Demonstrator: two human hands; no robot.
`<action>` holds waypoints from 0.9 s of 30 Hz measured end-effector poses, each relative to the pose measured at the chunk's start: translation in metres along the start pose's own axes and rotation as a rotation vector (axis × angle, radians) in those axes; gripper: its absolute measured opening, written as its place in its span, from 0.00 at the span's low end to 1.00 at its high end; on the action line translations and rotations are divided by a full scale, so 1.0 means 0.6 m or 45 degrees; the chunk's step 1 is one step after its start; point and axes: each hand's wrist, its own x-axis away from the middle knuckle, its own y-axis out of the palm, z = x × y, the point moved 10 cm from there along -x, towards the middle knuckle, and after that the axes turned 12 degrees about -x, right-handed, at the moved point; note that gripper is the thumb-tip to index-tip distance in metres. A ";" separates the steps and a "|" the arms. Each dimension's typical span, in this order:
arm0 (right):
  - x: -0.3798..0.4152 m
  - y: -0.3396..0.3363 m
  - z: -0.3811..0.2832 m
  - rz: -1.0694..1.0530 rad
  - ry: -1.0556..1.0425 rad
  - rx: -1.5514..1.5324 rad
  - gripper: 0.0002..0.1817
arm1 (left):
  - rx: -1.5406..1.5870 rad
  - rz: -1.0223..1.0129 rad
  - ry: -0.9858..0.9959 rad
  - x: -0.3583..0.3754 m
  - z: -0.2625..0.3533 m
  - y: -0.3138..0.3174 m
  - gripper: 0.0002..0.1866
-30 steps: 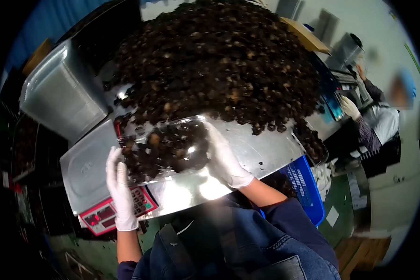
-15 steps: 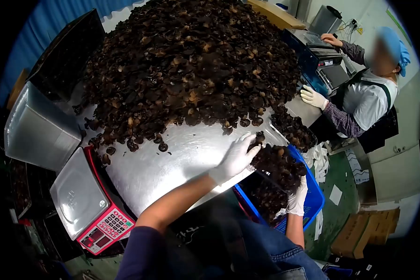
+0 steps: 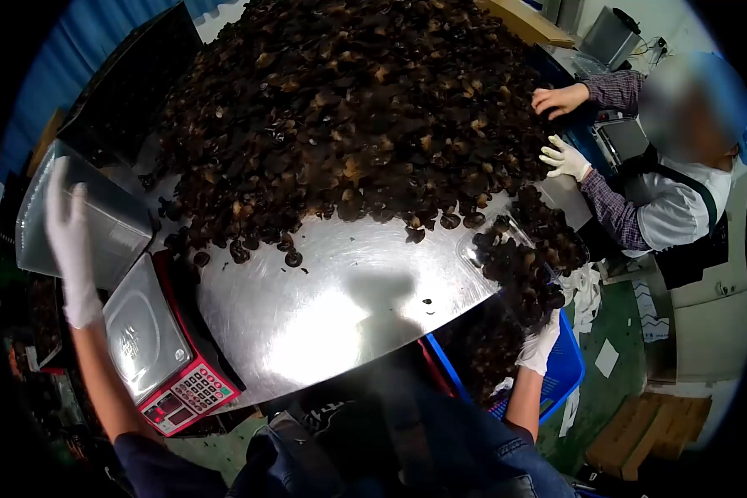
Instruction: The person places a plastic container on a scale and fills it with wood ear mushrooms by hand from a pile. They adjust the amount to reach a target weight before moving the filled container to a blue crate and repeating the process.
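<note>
My left hand (image 3: 73, 249), in a white glove, is raised at the far left with its fingers spread, over the near side of the stacked clear plastic containers (image 3: 100, 228). Nothing shows in it. My right hand (image 3: 541, 344), also gloved, grips the outer side of a clear container of dark, frilly, fungus-like pieces (image 3: 490, 340), above a blue basket (image 3: 566, 365); its fingertips are partly hidden. More such pieces lie in a clear tray (image 3: 527, 249) at the metal table's (image 3: 373, 266) right edge. A large heap of them (image 3: 349, 116) covers the far side.
A red and silver scale (image 3: 153, 340) stands at the left, beside a black crate (image 3: 129, 83). Across the right corner, a co-worker (image 3: 681, 199) in a blue cap reaches both hands to the heap's edge. Cardboard boxes (image 3: 647, 432) lie on the green floor.
My left hand has left the container at the right and swung to the far left. My right hand has shifted slightly. The co-worker leans closer, the bare hand now at the heap.
</note>
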 end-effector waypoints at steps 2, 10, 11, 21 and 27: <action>-0.021 0.006 -0.016 0.000 -0.075 -0.005 0.25 | -0.483 0.223 0.088 -0.070 -0.150 -0.083 0.25; -0.089 0.039 -0.062 -0.206 -0.124 0.164 0.26 | -0.410 -0.321 0.095 -0.136 -0.680 -0.065 0.25; -0.102 0.028 -0.066 -0.204 -0.132 0.166 0.26 | -0.422 -0.355 0.047 -0.136 -0.681 -0.059 0.25; -0.150 0.020 -0.077 -0.311 -0.116 0.043 0.31 | -0.475 -0.495 -0.172 -0.135 -0.690 -0.045 0.23; -0.155 0.018 -0.105 -0.312 -0.275 0.031 0.33 | -0.457 -0.566 -0.257 -0.145 -0.705 -0.045 0.22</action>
